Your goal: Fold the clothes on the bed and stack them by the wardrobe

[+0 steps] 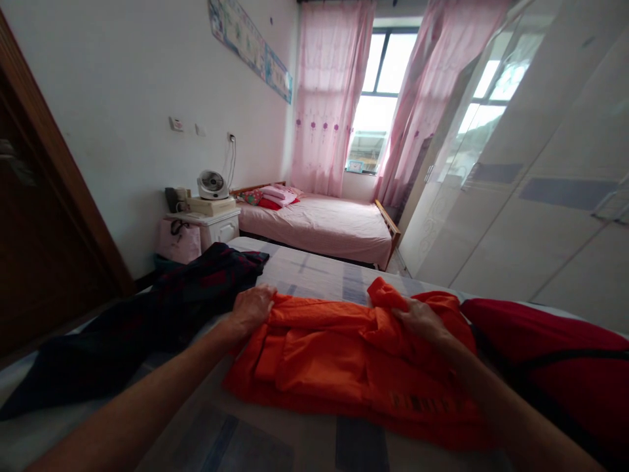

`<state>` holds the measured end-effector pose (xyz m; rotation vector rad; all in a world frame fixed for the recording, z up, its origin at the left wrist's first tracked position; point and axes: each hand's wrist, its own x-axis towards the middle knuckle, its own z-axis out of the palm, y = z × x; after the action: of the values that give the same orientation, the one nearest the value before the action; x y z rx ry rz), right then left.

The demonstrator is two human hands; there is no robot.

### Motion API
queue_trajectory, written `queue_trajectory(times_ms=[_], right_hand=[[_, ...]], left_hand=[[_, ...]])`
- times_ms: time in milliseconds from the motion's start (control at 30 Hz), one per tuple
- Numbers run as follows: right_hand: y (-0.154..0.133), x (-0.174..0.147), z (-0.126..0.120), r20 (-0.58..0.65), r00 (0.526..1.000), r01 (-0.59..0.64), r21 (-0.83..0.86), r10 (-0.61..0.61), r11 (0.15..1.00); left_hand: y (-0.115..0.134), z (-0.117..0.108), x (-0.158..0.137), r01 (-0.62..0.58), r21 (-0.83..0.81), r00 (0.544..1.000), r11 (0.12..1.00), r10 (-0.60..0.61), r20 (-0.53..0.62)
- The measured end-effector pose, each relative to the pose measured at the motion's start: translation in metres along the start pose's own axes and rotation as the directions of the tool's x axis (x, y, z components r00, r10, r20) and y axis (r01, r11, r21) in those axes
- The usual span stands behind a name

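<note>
An orange garment [324, 367], perhaps a jacket, lies partly folded on the near bed [319, 269], with dark lettering near its lower right. At its far left corner, my left hand [253, 308] is closed on the cloth. Toward the right, my right hand [420, 318] grips a bunched part of the same garment, whose end sticks up beyond the fingers. My right forearm covers some of the right side. The fingertips of both hands are partly hidden in the folds.
Dark plaid clothing [162, 314] lies left of the garment, and a red item with a black strap [550, 347] lies right. Beyond stand a nightstand [221, 226] with a fan [213, 185], a second bed [319, 223] and a white wardrobe [515, 216].
</note>
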<state>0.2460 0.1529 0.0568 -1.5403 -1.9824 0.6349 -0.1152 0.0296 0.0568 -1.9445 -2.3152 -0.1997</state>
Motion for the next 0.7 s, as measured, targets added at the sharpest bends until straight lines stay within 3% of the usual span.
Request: queue_trajectory(times_ms=[133,233,333,433,500,600,633,700], right_hand=[[0.001,-0.012,-0.010,-0.081,0.997,0.021,0.067,-0.015,0.998],[-0.001,-0.028,-0.033,-0.081,0.997,0.029,0.341,-0.001,0.940],[-0.004,-0.050,-0.054,-0.012,0.999,-0.016,0.622,0.030,0.783],[-0.009,-0.075,-0.064,0.151,0.988,-0.091,0.677,-0.016,0.730],[-0.015,-0.091,-0.066,0.344,0.929,-0.123,0.631,-0.134,0.766],[-0.025,-0.106,-0.061,0.568,0.758,-0.024,0.515,-0.320,0.857],[-0.030,-0.108,-0.058,0.590,0.731,0.031,0.474,-0.344,0.880],[-0.042,-0.106,-0.050,0.558,0.759,0.129,0.376,-0.335,0.918]], left_hand=[[0.003,-0.011,0.005,-0.008,0.014,0.987,1.000,0.010,-0.163],[-0.001,-0.004,0.006,-0.018,0.013,0.980,1.000,0.020,-0.200],[-0.009,0.013,0.005,-0.035,-0.016,0.989,0.999,0.032,-0.145],[-0.010,0.018,0.007,-0.030,-0.065,0.991,0.997,0.021,-0.135],[-0.004,0.009,0.006,-0.063,-0.102,0.986,0.993,0.046,-0.157],[0.019,-0.014,-0.007,-0.210,-0.208,0.971,0.955,0.179,-0.156],[0.030,-0.021,-0.015,-0.279,-0.308,0.959,0.909,0.246,-0.143],[0.055,-0.032,-0.038,-0.367,-0.581,0.919,0.726,0.378,-0.109]])
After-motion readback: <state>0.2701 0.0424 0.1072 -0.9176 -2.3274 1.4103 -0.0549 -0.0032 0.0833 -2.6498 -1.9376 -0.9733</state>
